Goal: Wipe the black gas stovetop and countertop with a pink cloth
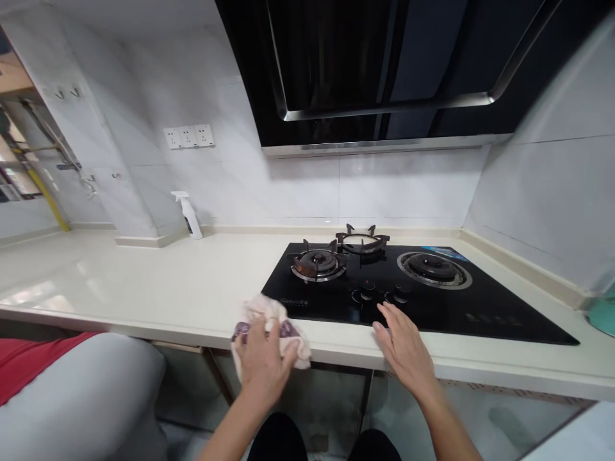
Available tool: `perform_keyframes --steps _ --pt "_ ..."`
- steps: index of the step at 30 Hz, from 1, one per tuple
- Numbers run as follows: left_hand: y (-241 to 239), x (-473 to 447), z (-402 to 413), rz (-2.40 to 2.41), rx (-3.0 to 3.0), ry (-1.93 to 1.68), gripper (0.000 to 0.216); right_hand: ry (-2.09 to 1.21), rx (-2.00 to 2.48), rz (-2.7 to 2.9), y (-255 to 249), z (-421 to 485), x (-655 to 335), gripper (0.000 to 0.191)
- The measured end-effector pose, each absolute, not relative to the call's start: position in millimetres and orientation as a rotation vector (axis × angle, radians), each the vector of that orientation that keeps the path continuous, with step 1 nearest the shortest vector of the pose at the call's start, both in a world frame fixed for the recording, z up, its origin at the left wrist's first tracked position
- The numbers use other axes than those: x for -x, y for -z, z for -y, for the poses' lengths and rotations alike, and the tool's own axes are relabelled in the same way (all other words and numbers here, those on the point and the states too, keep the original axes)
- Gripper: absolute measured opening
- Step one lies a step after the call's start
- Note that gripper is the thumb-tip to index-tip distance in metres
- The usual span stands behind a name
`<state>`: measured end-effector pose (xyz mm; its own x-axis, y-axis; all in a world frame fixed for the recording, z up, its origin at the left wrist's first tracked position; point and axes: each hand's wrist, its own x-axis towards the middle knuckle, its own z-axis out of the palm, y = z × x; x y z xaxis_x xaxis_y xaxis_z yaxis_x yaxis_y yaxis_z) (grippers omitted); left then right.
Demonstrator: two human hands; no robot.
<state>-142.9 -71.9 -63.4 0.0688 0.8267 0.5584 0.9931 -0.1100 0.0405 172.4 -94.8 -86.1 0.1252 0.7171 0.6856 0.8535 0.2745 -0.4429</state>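
Note:
My left hand (263,358) grips a white and purple cloth (266,309) at the counter's front edge, just left of the black gas stove (331,310). Part of the cloth hangs over that edge, slightly blurred. My right hand (406,349) is empty, with fingers stretched out near the stove's front rim, below the control knobs (368,289). Whether its fingertips touch the glass I cannot tell. The left burner (318,262) carries a pan support; the right burner (435,267) has none. A loose pan support (362,241) sits at the stove's back edge.
A white spray bottle (188,216) stands against the wall on the pale countertop (144,275). The black range hood (384,77) hangs low above the stove. Close on the left is another person, in grey and red clothing (86,397). A green object (602,315) shows at far right.

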Motion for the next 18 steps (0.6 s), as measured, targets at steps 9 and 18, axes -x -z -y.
perform_keyframes --steps 9,18 --pt "71 -20 99 1.044 2.799 0.594 0.086 -0.057 1.229 1.319 65 111 -187 0.053" --pt "33 -16 104 0.563 3.141 0.7 0.073 0.035 1.381 1.61 89 141 -188 0.05"
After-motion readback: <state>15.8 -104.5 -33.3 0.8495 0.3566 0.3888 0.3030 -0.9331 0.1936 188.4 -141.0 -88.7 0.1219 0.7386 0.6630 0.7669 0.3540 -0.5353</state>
